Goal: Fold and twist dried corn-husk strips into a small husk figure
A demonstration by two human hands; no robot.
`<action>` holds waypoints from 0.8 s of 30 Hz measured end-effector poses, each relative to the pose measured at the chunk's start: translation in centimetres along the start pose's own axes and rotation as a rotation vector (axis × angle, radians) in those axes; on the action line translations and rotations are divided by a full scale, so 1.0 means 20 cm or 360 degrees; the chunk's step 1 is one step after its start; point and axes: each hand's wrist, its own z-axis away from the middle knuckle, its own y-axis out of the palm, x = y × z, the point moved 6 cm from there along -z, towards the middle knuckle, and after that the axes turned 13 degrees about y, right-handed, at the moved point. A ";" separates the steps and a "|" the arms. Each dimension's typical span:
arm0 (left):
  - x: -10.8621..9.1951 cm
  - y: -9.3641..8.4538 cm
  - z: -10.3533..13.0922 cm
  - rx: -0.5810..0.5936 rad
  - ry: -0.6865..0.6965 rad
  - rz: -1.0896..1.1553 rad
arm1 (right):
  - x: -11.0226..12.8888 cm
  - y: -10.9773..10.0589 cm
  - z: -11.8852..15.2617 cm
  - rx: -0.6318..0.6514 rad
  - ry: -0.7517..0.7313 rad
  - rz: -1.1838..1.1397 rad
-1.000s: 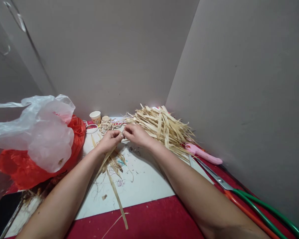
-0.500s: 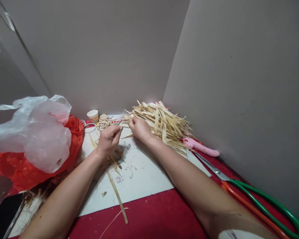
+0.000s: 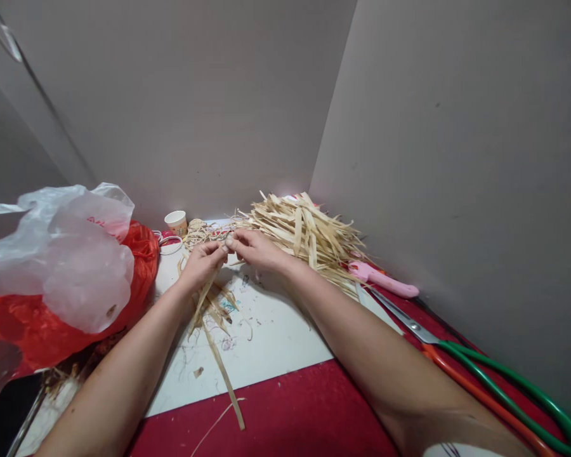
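Observation:
My left hand (image 3: 202,263) is closed in a pinch, and a pale dried leaf strip (image 3: 202,298) hangs down from its fingers. Against its fingertips, my right hand (image 3: 257,249) pinches too, with a thin bit of strip between thumb and finger; its exact shape is hard to make out. Below the left hand, several loose strips (image 3: 219,312) lie on the white board (image 3: 271,343). One long strip (image 3: 224,374) reaches over the board's front edge. Behind my right hand lies a heap of dried leaf strips (image 3: 309,228).
Large scissors (image 3: 421,333) with green and orange handles and a pink-handled tool (image 3: 385,279) lie at the right. To the left are a white plastic bag (image 3: 85,254) and a red bag (image 3: 145,254). A paper cup (image 3: 176,222) and coiled cord (image 3: 197,233) stand near the wall.
My hands were apart; now their fingertips meet. The right hand has moved left and slightly down, and the strip under my left hand shows more plainly.

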 end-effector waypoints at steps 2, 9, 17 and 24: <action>0.00 0.01 0.00 0.0071 -0.0021 -0.0033 | 0.00 0.00 -0.01 -0.0121 -0.0087 0.0215; 0.00 -0.01 -0.01 0.0044 -0.0018 -0.0055 | -0.06 -0.06 -0.03 -0.0263 0.0048 -0.0131; -0.01 -0.06 -0.02 -0.0247 0.0072 -0.0037 | -0.07 0.00 -0.01 0.0036 0.0424 -0.0566; -0.02 -0.06 -0.02 -0.0283 0.0056 -0.0023 | -0.08 0.07 -0.02 0.0152 0.0349 -0.0391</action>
